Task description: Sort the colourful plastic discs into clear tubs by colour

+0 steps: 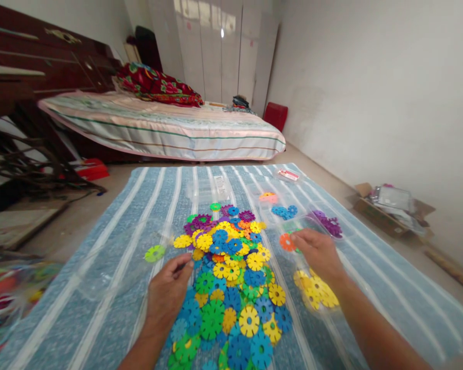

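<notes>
The right hand (318, 254) is pinching an orange disc (284, 240), just right of the loose pile of notched discs (231, 272).
I'm seeing the left hand (170, 290) curling at the pile's left edge, but I can't tell whether it's gripping anything. The pile is filling the gap between the hands; open striped cloth (393, 288) is stretching right of the right hand. Ahead, the cloth's far edge is stopping short of a bed (177, 126), with a pale wall (370, 92) rising rightward. Beyond the hands, a white label (219, 187) and a red-and-white label (288, 175) are carrying print too small to read.
</notes>
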A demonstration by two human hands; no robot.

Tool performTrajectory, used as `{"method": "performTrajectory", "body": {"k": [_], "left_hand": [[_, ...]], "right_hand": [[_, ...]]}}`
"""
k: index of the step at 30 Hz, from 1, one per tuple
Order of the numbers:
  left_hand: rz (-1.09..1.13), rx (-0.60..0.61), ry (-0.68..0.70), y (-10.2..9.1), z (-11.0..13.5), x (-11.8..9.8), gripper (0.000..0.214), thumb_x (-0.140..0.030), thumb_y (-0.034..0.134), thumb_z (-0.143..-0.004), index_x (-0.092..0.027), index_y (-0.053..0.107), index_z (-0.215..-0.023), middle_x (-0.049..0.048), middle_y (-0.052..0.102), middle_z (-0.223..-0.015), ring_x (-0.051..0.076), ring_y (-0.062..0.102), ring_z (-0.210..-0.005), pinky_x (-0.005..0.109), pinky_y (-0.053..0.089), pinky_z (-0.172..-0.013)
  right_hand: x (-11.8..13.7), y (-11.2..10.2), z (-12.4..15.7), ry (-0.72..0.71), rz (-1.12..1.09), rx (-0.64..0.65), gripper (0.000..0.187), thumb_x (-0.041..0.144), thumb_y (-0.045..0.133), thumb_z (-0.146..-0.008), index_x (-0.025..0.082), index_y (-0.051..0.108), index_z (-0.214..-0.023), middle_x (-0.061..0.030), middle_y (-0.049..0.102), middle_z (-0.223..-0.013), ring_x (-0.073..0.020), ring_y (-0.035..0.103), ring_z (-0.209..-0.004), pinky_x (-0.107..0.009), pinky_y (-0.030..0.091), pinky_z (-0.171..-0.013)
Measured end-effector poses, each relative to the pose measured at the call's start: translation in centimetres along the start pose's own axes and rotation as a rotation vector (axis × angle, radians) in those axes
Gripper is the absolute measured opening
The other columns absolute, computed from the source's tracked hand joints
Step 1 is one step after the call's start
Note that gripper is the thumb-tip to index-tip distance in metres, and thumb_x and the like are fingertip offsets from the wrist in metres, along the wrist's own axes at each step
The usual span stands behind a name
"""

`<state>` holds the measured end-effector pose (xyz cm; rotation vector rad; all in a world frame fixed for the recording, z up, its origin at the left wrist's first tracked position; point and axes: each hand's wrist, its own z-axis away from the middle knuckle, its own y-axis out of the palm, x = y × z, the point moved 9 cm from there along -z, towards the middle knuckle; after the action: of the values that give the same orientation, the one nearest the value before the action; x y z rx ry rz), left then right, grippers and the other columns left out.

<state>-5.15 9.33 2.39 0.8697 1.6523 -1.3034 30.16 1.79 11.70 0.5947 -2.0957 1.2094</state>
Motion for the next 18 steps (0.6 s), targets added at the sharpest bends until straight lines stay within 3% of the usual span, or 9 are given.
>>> {"method": "performTrajectory", "body": {"k": [2,5,8,11,14,18], "left_hand": [[-0.019,0.007,-0.006,0.1,0.0,-0.1,0.026,-0.042,0.061,-0.062,-0.023,0.068,-0.079,0.0019,0.073,-0.089,0.023,0.067,-0.085,0.034,0.052,-0.086],[-0.03,-0.004,0.006,0.0,0.1,-0.3,0.025,-0.042,0.06,-0.063,-0.023,0.068,-0.079,0.0018,0.072,-0.088,0.023,0.067,-0.085,0.033,0.052,-0.086],[-0.016,0.016,0.021,0.2,0.3,-0.4,0.026,-0.042,0.059,-0.065,-0.023,0.068,-0.081,0.0015,0.072,-0.086,0.022,0.066,-0.082,0.032,0.052,-0.084],[0.0,0.04,0.028,0.6,0.5,-0.3,0.027,-0.042,0.059,-0.066,-0.023,0.068,-0.083,0.0014,0.072,-0.086,0.021,0.066,-0.081,0.032,0.052,-0.083],[0.009,0.037,0.023,0.6,0.6,-0.1,0.027,-0.042,0.059,-0.067,-0.022,0.067,-0.083,0.0014,0.072,-0.087,0.02,0.066,-0.082,0.031,0.052,-0.084],[-0.003,0.036,0.023,0.8,0.8,-0.2,0.027,-0.042,0.058,-0.067,-0.022,0.067,-0.084,0.0016,0.072,-0.086,0.02,0.066,-0.08,0.03,0.052,-0.081]], "right_hand": [[0.7,0.0,-4.1,-0.035,0.095,-0.052,0.031,0.04,0.051,-0.078,0.019,0.065,-0.06,0.0003,0.063,-0.057,-0.0162,0.058,-0.056,-0.027,0.045,-0.059],[1.9,-0.3,-10.0,-0.056,0.138,-0.135,0.028,0.036,0.05,-0.079,0.017,0.067,-0.066,-0.0022,0.066,-0.067,-0.0184,0.06,-0.07,-0.029,0.044,-0.069],[3.7,0.2,-11.8,-0.086,0.153,-0.171,0.027,0.033,0.049,-0.081,0.017,0.069,-0.075,-0.0035,0.068,-0.078,-0.0187,0.06,-0.078,-0.03,0.043,-0.075],[6.1,3.5,-8.3,-0.206,0.117,0.025,0.022,0.031,0.051,-0.082,0.02,0.069,-0.076,-0.0012,0.069,-0.078,-0.0158,0.061,-0.072,-0.027,0.043,-0.071],[7.8,8.2,-1.3,-0.34,0.061,0.34,0.015,0.026,0.054,-0.084,0.022,0.068,-0.078,-0.0012,0.068,-0.079,-0.0152,0.062,-0.074,-0.026,0.045,-0.07],[8.3,11.4,5.8,-0.377,0.072,0.439,0.004,0.021,0.062,-0.08,0.021,0.065,-0.079,-0.0032,0.066,-0.085,-0.0178,0.06,-0.086,-0.03,0.048,-0.077]]}}
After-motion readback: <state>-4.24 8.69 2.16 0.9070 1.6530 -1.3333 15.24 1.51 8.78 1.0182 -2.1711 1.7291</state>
